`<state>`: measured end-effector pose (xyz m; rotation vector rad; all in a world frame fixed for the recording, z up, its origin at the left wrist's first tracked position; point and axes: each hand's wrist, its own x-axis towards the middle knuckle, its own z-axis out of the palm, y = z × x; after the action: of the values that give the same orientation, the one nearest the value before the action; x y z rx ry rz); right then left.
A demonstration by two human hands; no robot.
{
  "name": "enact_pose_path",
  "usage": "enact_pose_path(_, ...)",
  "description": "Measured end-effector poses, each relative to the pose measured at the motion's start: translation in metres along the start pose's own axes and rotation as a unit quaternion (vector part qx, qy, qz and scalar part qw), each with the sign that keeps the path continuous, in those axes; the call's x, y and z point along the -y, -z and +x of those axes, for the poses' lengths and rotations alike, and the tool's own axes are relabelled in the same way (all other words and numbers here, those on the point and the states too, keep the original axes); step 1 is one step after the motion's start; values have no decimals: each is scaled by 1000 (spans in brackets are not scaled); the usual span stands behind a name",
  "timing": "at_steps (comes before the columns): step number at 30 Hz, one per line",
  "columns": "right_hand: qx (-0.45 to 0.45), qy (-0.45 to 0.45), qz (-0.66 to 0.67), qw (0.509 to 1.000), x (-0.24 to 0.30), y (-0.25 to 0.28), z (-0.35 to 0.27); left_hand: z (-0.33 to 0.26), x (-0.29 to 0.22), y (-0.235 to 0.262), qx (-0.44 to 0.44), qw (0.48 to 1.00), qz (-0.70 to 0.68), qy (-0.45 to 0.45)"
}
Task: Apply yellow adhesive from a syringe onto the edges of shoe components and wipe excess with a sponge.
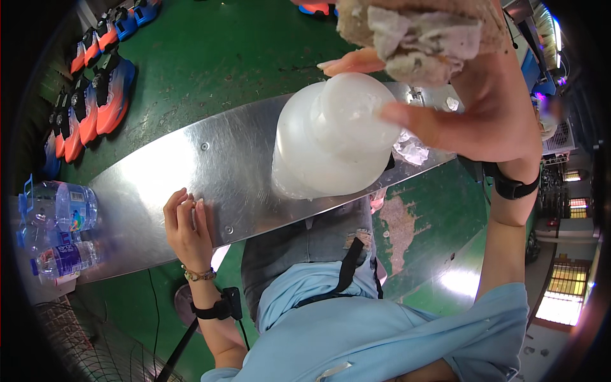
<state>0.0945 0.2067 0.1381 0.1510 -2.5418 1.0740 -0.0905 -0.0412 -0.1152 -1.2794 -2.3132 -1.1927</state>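
Note:
A milky white plastic bottle [318,140] with a narrower rounded top stands on the metal bench, right of the middle. My right hand [477,121] reaches around its top, thumb on the near side and a finger on the far side. A lumpy beige, sponge-like thing with dirty whitish cloth [423,38] looms in front of that hand and hides part of it; whether the hand touches it I cannot tell. My left hand [189,226] rests on the bench near its front edge, fingers loosely bent and holding nothing.
The curved metal bench [172,159] crosses in front of me. Clear plastic bottles [60,216] stand at its left end. Crumpled whitish material [411,148] lies right of the white bottle. Orange and blue shoes [95,105] line the green floor at the far left.

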Motion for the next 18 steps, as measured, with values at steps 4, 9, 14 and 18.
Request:
enact_pose_path(4,0,-1,-1,1000,-1,2,0,-1,-2,0,2,1000,-5,7)
enact_pose_path(9,1,-2,9,1000,-5,2,-1,0,-3,0,4,1000,2,3)
enact_pose_path(14,-3,-6,16,1000,-5,-1,-4,1,-5,-1,-4,1000,9,-9)
enact_pose_path(18,-8,-5,15,1000,-7,-1,-5,1,-5,-1,0,1000,10,-4)
